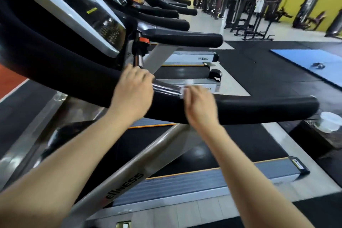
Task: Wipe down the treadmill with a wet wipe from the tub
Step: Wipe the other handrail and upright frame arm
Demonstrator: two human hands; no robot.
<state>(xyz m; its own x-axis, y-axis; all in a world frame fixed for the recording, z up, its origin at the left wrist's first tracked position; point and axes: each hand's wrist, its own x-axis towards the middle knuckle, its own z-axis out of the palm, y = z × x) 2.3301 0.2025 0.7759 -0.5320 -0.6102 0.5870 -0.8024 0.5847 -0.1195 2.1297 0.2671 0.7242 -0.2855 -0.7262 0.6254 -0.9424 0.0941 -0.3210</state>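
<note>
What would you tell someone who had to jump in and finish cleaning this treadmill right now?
Left hand: rests on the near treadmill's black handrail, fingers curled over it, steadying.
Right hand: pinches a small white wet wipe against the same handrail, beside the shiny grip sensor.
White tub: open, sitting on a dark stand at the right, just past the handrail's end.
Done: a wipe is out and wiping has begun mid-rail; how much is already clean cannot be told.
Left: probably the rest of the handrail out to its tip, the console, and the frame.
</note>
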